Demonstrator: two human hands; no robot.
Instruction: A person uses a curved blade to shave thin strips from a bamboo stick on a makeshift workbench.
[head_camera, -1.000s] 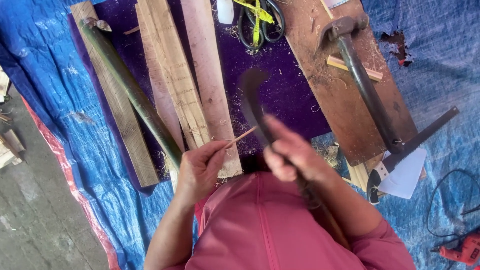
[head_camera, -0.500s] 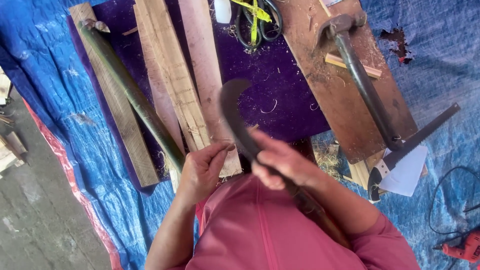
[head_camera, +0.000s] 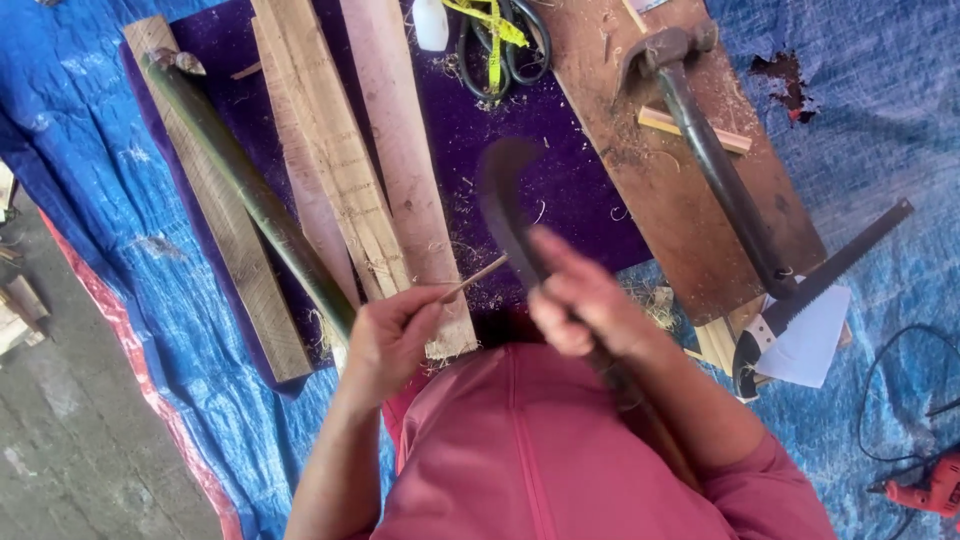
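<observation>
Head view showed the left hand (head_camera: 390, 335) pinching a thin stick (head_camera: 478, 275) by its near end, its tip pointing at the blade. The right hand (head_camera: 575, 300) was closed on the handle of a curved knife (head_camera: 500, 195), blade over the purple cloth (head_camera: 580, 180). Shavings (head_camera: 470, 265) lay scattered beneath, so some whittling looked done; the stick seemed slim already, with trimming apparently unfinished. Planks (head_camera: 330, 150), a bamboo pole (head_camera: 250, 195), hammer (head_camera: 715, 160) and saw (head_camera: 820, 285) lay untouched.

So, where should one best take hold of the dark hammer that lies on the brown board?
Probably at the lower half of the dark hammer, on its long handle, coming from above: the handle lies flat and bare on the brown wooden board, the heavy head far up.
</observation>
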